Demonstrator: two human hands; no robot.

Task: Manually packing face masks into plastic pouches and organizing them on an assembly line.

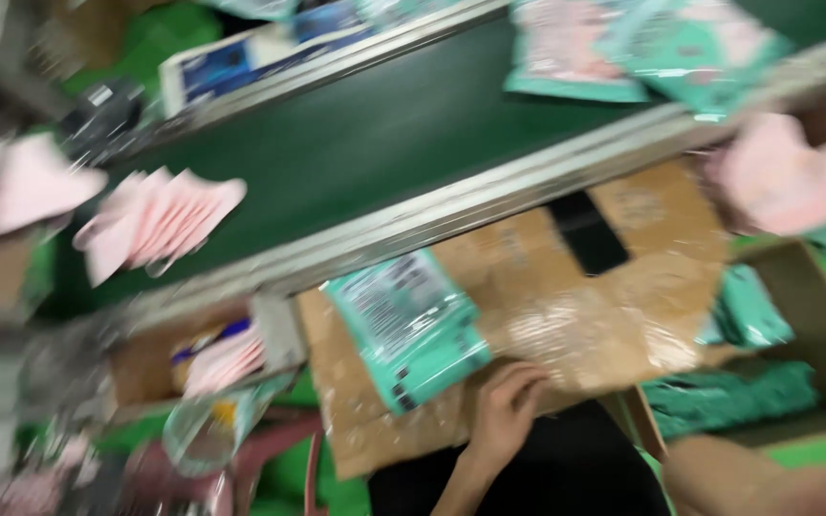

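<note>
Left hand: left hand (507, 409) rests on the cardboard sheet (566, 315), fingers (528, 379) loosely curled, holding nothing.
Packet: teal glossy packet (411, 327) lies flat just beside those fingertips (blurred).
Right hand: only a forearm shows at the lower right, fingers out of view.
Cardboard: brown, tape-shiny, flat.

The single head-worn camera looked down, tilted and motion-blurred, from close above the left hand (507, 406), facing forward over the cardboard sheet (566, 315) to the conveyor belt (375, 134) beyond.
</note>
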